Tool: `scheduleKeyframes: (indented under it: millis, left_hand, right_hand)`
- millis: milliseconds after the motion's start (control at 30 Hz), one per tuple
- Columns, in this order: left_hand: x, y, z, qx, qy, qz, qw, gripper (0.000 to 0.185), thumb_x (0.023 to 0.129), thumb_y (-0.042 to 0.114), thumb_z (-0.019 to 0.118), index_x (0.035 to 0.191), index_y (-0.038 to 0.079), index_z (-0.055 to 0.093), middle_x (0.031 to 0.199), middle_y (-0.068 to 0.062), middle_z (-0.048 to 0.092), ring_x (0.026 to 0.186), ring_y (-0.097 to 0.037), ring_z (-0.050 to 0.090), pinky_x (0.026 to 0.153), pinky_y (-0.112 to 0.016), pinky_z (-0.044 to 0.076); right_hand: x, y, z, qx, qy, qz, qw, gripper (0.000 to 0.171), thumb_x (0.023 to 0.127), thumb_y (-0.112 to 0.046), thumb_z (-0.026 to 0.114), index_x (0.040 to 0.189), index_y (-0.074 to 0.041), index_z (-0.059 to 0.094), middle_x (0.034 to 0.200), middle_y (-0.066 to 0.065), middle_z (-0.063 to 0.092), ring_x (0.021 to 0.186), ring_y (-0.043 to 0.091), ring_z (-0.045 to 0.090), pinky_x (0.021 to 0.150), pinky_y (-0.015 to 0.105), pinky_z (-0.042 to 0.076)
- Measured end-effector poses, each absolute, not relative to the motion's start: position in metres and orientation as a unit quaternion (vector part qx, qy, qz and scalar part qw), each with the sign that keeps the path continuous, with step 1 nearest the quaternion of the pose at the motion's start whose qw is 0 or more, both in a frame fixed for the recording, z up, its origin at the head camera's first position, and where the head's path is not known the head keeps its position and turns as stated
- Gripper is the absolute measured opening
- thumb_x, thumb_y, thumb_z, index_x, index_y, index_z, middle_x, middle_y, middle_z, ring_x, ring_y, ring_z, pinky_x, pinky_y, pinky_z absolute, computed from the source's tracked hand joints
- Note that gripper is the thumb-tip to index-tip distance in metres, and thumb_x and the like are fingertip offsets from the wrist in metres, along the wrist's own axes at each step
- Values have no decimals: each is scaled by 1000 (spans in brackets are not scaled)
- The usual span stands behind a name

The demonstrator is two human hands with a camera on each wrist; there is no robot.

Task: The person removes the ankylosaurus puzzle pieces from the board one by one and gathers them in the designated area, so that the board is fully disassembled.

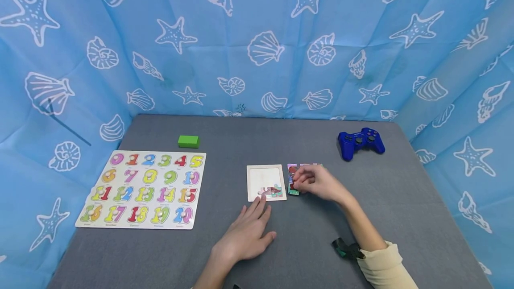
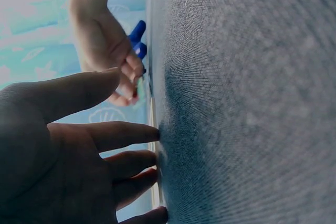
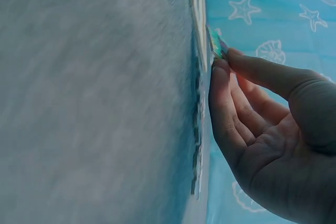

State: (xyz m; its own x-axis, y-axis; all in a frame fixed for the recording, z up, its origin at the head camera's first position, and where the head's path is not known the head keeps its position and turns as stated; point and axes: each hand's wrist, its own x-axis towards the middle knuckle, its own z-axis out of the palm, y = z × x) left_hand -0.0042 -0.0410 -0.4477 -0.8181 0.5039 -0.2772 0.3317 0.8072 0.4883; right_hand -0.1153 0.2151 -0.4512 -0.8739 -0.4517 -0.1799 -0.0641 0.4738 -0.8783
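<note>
A small square wooden puzzle tray (image 1: 254, 177) lies in the middle of the table, with a few joined jigsaw pieces (image 1: 274, 191) in its lower right corner. My left hand (image 1: 246, 232) rests flat with spread fingers, its fingertips right at the tray's front edge. Thumb and forefinger of my right hand (image 1: 319, 183) pinch a small colourful puzzle piece (image 3: 217, 45), seen edge-on in the right wrist view. Just right of the tray lie more puzzle pieces (image 1: 292, 191), partly covered by that hand.
On the left lies a white number board (image 1: 136, 182) with pegged numerals. A green block (image 1: 188, 142) sits behind it. At the back right is a blue game controller (image 1: 360, 141). A blue shell-print curtain (image 1: 249, 70) encloses the table's back and sides.
</note>
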Motion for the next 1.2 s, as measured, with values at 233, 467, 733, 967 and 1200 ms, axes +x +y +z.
scheduleKeyframes:
  millis: [233,467,733,967,1200]
  left_hand:
    - [-4,-41,-447,226,930,213,196,64,97,45,50,149,10,38,165,-5,10,154,-22,8,122,-54,21]
    - [-4,-42,-446,225,930,209,199,63,98,46,49,149,11,37,165,-4,10,154,-21,9,122,-53,21]
    - [-7,-45,-447,228,935,206,178,59,97,44,50,147,13,42,164,-2,17,153,-19,17,121,-52,25]
    - [-9,-48,-448,228,941,214,130,56,96,41,55,143,13,48,160,-2,32,147,-21,32,117,-51,32]
    - [-12,-49,-449,228,942,216,120,60,96,41,54,146,10,43,158,-2,35,146,-20,34,118,-48,32]
  right_hand:
    - [-113,218,-457,-182,862,-436,183,11,85,-8,72,94,-1,69,83,14,70,68,11,63,59,23,55]
    - [-112,214,-456,-182,887,-398,148,6,81,-8,76,86,-7,71,76,6,71,62,6,61,55,21,53]
    - [-112,211,-453,-159,904,-367,147,8,79,-12,78,80,-12,70,72,0,68,59,6,59,52,21,50]
    - [-112,213,-452,-159,894,-389,155,6,83,-12,76,83,-9,70,75,4,69,61,10,63,54,24,54]
    - [-114,210,-455,-189,847,-464,181,10,88,-11,70,93,-3,69,80,14,68,66,17,68,60,30,58]
